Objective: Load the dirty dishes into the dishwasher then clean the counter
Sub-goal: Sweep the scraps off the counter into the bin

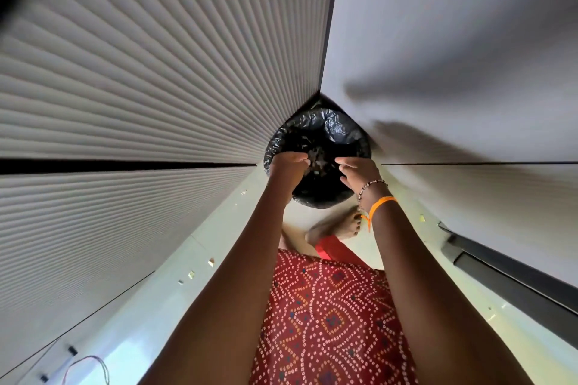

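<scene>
Both hands (pixel 322 167) over black-lined bin (pixel 341 131); no writing legible.

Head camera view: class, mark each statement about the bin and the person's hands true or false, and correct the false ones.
1. The bin is lined with a black plastic bag. True.
2. Both hands are over the bin's opening. True: the left hand and right hand are held above it.
3. The bin is empty. False: scraps of waste lie inside.
4. An orange band is on the left wrist. False: it is on the right wrist.
5. The bin stands in a corner between a ribbed panel and a smooth panel. True.
</scene>
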`<state>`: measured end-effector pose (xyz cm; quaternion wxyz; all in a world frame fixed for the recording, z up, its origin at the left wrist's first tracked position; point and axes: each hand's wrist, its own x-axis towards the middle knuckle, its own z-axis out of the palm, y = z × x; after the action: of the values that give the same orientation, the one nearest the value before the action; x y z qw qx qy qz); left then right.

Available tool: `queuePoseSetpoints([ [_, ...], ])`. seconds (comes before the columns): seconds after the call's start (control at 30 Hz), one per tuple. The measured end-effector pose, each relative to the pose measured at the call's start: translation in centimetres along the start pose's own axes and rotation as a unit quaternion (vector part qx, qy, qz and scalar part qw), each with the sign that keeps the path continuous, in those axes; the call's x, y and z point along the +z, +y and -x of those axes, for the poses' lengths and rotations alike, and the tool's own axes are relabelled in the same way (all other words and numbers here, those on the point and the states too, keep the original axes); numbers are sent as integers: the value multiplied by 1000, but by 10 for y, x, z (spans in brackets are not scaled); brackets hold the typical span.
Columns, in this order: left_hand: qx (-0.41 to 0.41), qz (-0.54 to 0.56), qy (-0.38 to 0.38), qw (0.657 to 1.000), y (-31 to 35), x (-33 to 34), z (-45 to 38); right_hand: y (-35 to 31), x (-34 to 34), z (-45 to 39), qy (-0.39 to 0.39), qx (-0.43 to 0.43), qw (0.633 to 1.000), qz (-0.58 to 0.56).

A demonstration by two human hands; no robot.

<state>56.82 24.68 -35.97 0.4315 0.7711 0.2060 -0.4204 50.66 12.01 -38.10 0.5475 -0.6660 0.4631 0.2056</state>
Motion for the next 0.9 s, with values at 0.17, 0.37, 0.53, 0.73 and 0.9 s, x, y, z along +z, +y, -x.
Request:
queuePoseSetpoints([
  [0.17,5,34,-9,999,39,-25,79,-42,-27,59,-46,-63,991,113],
  [0.37,56,98,-50,992,87,-56,181,-108,-52,158,-45,-226,951,208],
  [0.53,132,123,-89,980,131,-83,249,-172,-75,237,-6,-268,963,22],
  [0.73,271,102,-74,954,187,-99,293,-245,-104,301,41,-305,913,-269],
  [0.9,339,102,-6,935,242,-98,303,-283,-143,286,170,-436,884,-16],
])
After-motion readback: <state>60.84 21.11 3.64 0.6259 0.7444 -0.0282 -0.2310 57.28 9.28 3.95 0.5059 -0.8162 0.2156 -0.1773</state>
